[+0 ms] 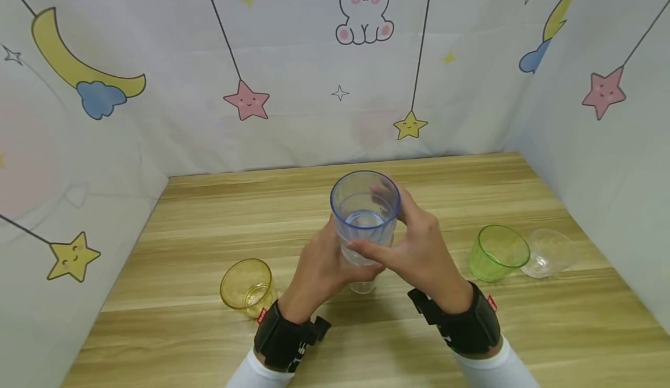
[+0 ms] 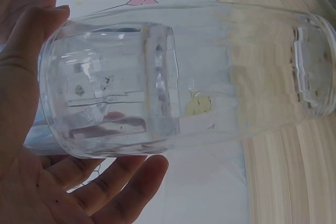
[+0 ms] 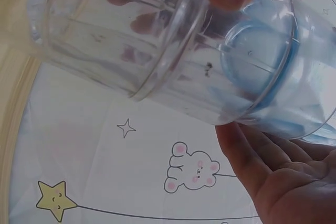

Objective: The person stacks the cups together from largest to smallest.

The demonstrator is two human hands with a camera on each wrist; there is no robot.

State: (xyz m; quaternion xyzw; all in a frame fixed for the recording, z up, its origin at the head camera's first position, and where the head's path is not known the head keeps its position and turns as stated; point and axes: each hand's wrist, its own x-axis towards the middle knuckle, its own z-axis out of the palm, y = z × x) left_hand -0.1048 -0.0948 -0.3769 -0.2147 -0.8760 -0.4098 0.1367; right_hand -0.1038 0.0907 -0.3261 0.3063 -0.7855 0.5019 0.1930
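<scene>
My right hand [image 1: 421,242] holds a clear cup with a blue rim [image 1: 364,239], thumb in front and fingers around the far side. Below it, my left hand [image 1: 321,263] grips a tall clear glass [image 2: 262,77] near its mouth. The blue-rimmed cup sits with its lower part inside that glass. Through the glass wall, a thick clear ring and a bluish round base show in the right wrist view. Most of the clear glass is hidden by my hands in the head view; only its foot [image 1: 362,287] shows beneath them.
A yellow cup [image 1: 247,286] stands on the wooden table [image 1: 209,213] left of my left wrist. To the right are a green cup [image 1: 498,254] and, beside it, a clear footed glass [image 1: 552,254]. A printed white curtain [image 1: 303,138] encloses the table's back and sides.
</scene>
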